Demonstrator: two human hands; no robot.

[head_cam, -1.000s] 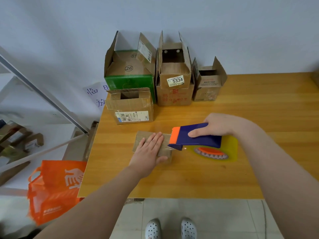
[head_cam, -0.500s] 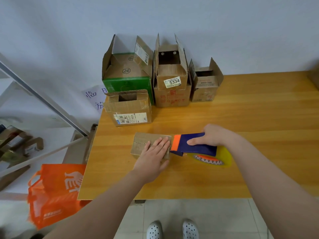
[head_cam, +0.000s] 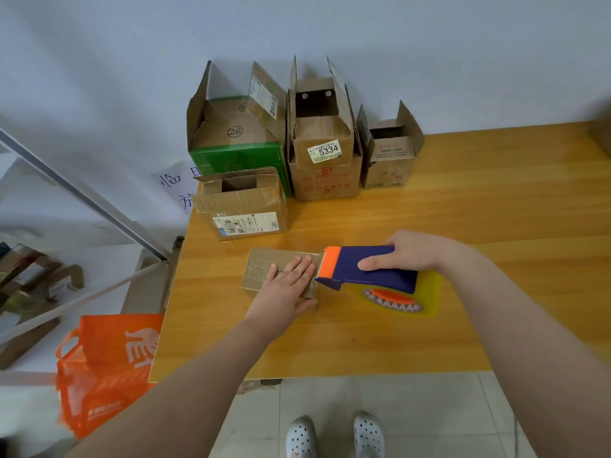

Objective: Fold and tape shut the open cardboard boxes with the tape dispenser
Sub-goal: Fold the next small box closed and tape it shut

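Observation:
A small flat cardboard box (head_cam: pixel 264 269) lies closed on the wooden table (head_cam: pixel 463 219), near its left front. My left hand (head_cam: pixel 288 285) presses flat on the box top, fingers straight. My right hand (head_cam: pixel 413 251) grips the blue and orange tape dispenser (head_cam: pixel 367 269), whose orange head touches the box's right edge. Its yellow tape roll (head_cam: pixel 410 294) sits to the right. Several open boxes stand at the back: a green one (head_cam: pixel 236 137), a tall one labelled 5334 (head_cam: pixel 324 153), a small one (head_cam: pixel 390 153) and a low one (head_cam: pixel 241 206).
An orange bag (head_cam: pixel 105 368) hangs off the table's left front. More cardboard packages (head_cam: pixel 36 282) lie on the floor at far left behind a metal rail (head_cam: pixel 82 193). The table's right half is bare wood. My white shoes (head_cam: pixel 334 434) show below the front edge.
The dispenser has slid left until its orange head meets the box's right edge. My left hand has stayed flat on the box.

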